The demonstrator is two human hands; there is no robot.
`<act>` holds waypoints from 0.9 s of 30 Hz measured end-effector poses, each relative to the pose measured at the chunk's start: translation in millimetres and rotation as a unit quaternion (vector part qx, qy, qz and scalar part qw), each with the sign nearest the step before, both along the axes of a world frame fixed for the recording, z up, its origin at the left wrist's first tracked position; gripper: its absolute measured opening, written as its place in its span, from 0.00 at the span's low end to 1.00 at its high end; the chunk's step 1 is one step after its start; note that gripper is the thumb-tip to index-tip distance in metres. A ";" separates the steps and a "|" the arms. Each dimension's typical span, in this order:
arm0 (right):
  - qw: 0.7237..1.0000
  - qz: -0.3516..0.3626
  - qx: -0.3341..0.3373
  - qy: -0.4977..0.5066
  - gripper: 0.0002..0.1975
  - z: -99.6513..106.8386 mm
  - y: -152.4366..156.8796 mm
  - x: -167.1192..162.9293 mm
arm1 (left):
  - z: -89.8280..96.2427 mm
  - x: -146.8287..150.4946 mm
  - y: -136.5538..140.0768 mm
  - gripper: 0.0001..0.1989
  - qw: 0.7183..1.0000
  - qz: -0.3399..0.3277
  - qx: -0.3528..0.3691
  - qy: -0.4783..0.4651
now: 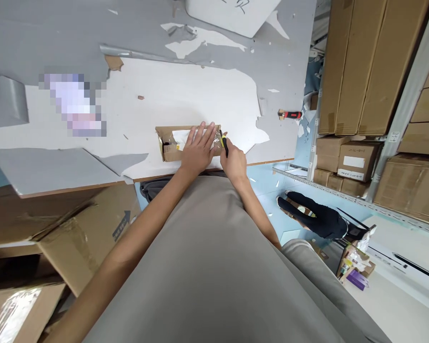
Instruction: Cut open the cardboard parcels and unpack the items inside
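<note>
A small brown cardboard box [171,153] with clear tape and a white label lies at the table's front edge. Its left end looks torn open, with something dark inside that I cannot make out. My left hand [197,148] lies flat across the right part of the box, fingers stretched out. In my right hand [234,161] is a yellow and black box cutter [224,141], its tip at the right end of the box. My right fingers are wrapped round its handle. How far the blade is out cannot be seen.
A red and black tool [291,115] lies on the worn table [186,90] at right. A white container [232,14] stands at the back. Large cartons [82,233] are at lower left, shelves of boxes [353,159] at right. Another person [318,216] bends over beyond the shelf.
</note>
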State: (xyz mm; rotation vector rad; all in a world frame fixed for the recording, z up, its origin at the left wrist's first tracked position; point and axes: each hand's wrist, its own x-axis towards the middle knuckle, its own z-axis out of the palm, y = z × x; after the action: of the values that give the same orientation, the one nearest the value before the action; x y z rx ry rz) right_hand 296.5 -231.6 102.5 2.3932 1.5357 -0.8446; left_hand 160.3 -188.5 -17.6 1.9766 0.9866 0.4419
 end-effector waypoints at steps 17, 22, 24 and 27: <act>0.984 -0.031 -0.165 -0.067 0.23 17.6 -2.2 -31.2 | 2.0 1.8 -2.4 0.38 1.000 -0.008 0.005 0.025; 0.987 -0.010 -0.157 -0.041 0.22 39.7 -27.2 -20.9 | 3.5 -2.8 -2.1 0.37 0.999 -0.019 0.015 0.044; 0.995 -0.015 -0.097 -0.011 0.23 36.5 -37.9 -4.8 | 3.5 -5.9 -2.5 0.37 0.998 -0.023 0.017 0.050; 0.997 -0.065 0.014 0.025 0.27 6.8 -47.8 31.6 | 3.9 -6.5 -3.8 0.40 0.997 -0.039 0.026 0.066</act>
State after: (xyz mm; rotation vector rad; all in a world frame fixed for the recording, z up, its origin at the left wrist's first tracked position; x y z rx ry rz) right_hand 328.1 -279.3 109.3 2.5333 1.4311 -0.9220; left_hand 153.8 -192.4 -13.7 2.1059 0.9846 0.2988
